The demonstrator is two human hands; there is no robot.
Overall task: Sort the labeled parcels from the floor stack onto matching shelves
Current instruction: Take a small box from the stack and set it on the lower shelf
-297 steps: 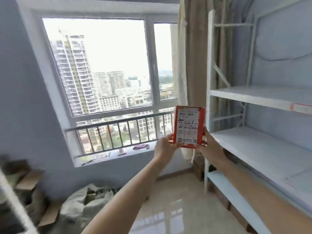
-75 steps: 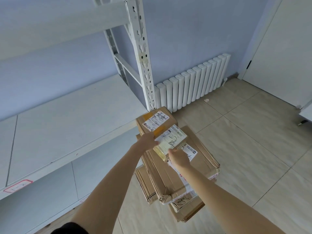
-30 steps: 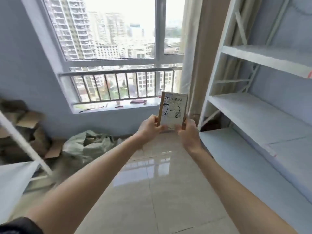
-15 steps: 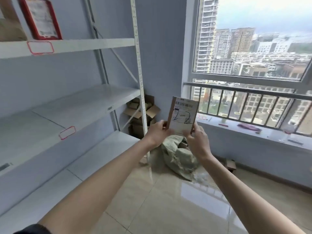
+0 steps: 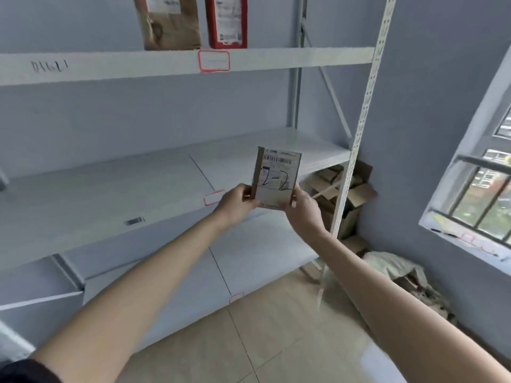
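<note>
The person stood facing the rack [image 5: 362, 111] with both arms out, holding a small parcel [image 5: 276, 181] upright in the air in front of the middle shelf [image 5: 110, 189]. The left hand [image 5: 237, 203] pinched its lower left edge, the right hand [image 5: 302, 207] gripped its lower right corner. Its label, marked "2-2", faced the person. A red-edged tag [image 5: 213, 197] sat on that shelf's front lip, just left of the hands. On the top shelf [image 5: 276, 60] stood a brown parcel [image 5: 170, 23] and a red parcel [image 5: 226, 22], side by side. Crumpled boxes [image 5: 345, 192] lay in the corner behind the rack.
</note>
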